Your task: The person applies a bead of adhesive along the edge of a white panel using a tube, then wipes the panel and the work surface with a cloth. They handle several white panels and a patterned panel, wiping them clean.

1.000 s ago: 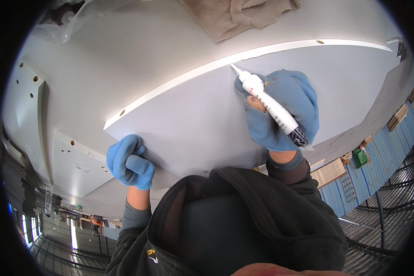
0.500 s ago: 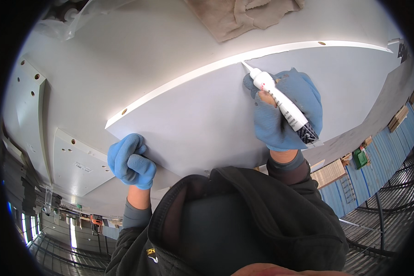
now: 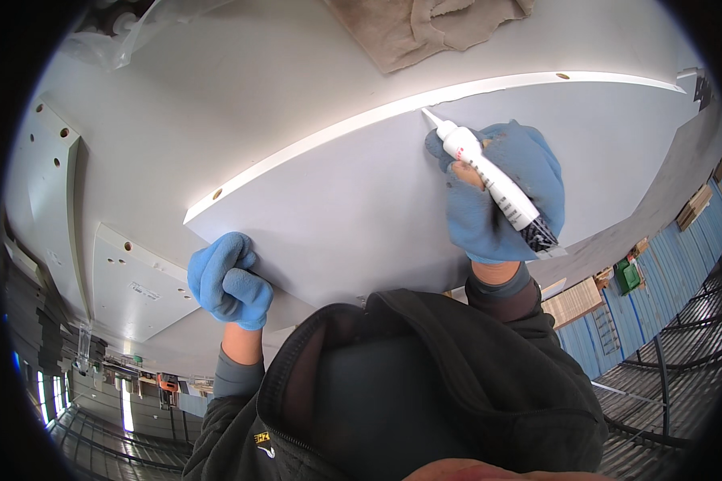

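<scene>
Right hand [image 3: 501,196] grasps a white tube [image 3: 489,176]; left hand [image 3: 229,280] clenched on the white panel's [image 3: 337,216] edge

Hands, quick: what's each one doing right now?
Left hand: closed, gripping the near edge of the white panel.
Right hand: closed around a white glue tube, nozzle at the panel's far edge.

Lay crumpled at the top of the view: a beige cloth [image 3: 425,28], on the pale work surface [image 3: 217,104]. Sat in the upper left corner, partly cut off: a clear plastic bag [image 3: 128,36]. Rested at the left: a white panel with drilled holes [image 3: 44,192], and nearer, a second white panel [image 3: 136,280] bearing holes and a small label. Stood far off to the right, beside a blue corrugated wall [image 3: 682,272]: stacked boards [image 3: 573,301] and a green container [image 3: 627,275].
</scene>
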`<action>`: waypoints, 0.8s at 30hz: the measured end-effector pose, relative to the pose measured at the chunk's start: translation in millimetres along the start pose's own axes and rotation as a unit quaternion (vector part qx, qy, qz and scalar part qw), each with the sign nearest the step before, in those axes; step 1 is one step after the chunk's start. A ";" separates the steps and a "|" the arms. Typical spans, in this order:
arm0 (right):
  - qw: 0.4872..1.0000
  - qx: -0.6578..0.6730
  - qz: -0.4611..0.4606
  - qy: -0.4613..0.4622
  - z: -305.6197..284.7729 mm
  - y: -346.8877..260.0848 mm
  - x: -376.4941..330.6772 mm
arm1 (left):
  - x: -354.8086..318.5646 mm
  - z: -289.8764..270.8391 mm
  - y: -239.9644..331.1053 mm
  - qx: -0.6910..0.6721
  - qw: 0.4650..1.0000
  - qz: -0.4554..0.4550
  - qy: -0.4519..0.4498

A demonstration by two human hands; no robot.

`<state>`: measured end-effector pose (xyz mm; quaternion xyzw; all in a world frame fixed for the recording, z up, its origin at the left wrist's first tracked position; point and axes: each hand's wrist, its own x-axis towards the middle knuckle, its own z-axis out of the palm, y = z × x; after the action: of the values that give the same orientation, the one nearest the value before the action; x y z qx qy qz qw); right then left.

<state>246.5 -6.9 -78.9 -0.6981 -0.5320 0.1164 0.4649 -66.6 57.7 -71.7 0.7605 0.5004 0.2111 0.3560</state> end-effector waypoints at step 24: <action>0.999 -0.019 0.015 -0.034 -3.0 -1.7 2.0 | -4.3 2.5 -2.9 0.003 1.000 -0.005 0.017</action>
<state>248.3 -6.8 -75.3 -0.7103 -0.5394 0.1364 0.4312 -68.4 53.8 -75.4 0.7554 0.5110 0.2208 0.3457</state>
